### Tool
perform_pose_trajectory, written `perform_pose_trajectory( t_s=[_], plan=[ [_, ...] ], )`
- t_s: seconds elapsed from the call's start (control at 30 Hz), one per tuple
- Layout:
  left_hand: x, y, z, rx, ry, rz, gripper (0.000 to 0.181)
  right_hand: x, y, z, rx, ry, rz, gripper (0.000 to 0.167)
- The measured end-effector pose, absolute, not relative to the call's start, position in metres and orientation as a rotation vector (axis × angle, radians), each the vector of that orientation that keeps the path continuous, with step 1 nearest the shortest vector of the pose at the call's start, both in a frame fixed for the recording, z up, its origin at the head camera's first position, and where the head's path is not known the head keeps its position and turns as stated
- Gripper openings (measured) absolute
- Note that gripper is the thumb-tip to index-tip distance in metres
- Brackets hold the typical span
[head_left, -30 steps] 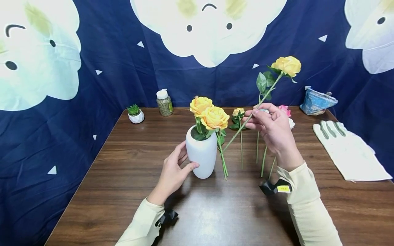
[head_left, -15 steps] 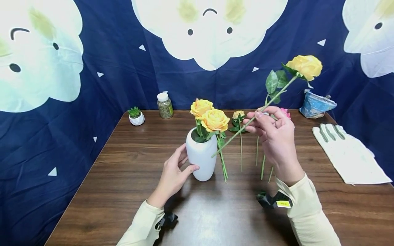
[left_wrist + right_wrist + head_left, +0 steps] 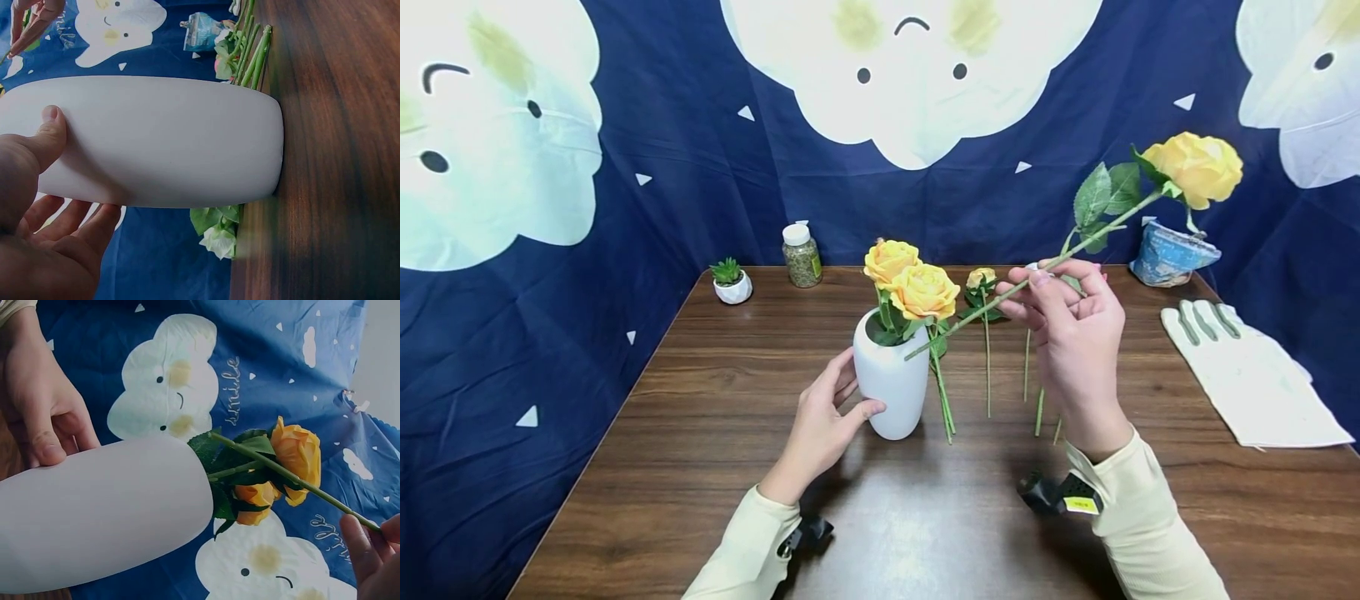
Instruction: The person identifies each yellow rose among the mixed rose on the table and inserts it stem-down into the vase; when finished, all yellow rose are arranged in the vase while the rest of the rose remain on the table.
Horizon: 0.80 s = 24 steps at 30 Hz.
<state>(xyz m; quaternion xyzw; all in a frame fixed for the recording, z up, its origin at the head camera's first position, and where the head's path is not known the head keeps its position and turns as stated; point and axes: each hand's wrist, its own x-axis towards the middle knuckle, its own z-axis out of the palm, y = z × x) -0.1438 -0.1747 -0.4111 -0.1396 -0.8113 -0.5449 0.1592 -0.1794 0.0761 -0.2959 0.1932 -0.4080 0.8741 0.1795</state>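
My left hand [image 3: 822,429] grips the side of a white vase [image 3: 891,392], thumb in front and fingers behind. The vase stands upright on the table, with two yellow roses [image 3: 925,290] in its mouth. To the right, my right hand [image 3: 1081,342] pinches the green stem of another yellow rose [image 3: 1198,169] between thumb and fingers. That rose slants, bloom up and to the right. Its stem's lower end overlaps the vase's rim in the head view; in the right wrist view the stem [image 3: 300,480] crosses just past the mouth, by the roses inside.
Several loose stems [image 3: 946,396] lie right of the vase, including a small yellow rose [image 3: 981,279]. Toward the back stand a potted succulent [image 3: 731,283], a white-lidded jar [image 3: 802,260] and a blue pouch [image 3: 1172,255]. White gloves [image 3: 1251,383] lie at the right on the wooden table [image 3: 700,467].
The held rose has tilted further right, its bloom swinging rightward and its stem's lower end moving left and slightly up to the vase's rim. My left hand and the vase have stayed put.
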Motion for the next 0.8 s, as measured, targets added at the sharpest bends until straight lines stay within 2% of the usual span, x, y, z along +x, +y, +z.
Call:
perform_pose_trajectory(
  t_s=[0.17,0.43,0.8],
  plan=[
    [-0.143,-0.175,-0.412,-0.394,-2.315,-1.559,0.075,-0.179,0.069,-0.299,0.537,-1.201,2.336,0.015],
    [-0.143,-0.174,-0.412,-0.403,-2.308,-1.546,0.074,-0.180,0.060,-0.306,0.565,-1.173,2.241,0.009],
    [-0.143,-0.174,-0.410,-0.405,-2.307,-1.542,0.074,-0.170,0.044,-0.315,0.654,-1.247,2.117,0.013]
  ],
)
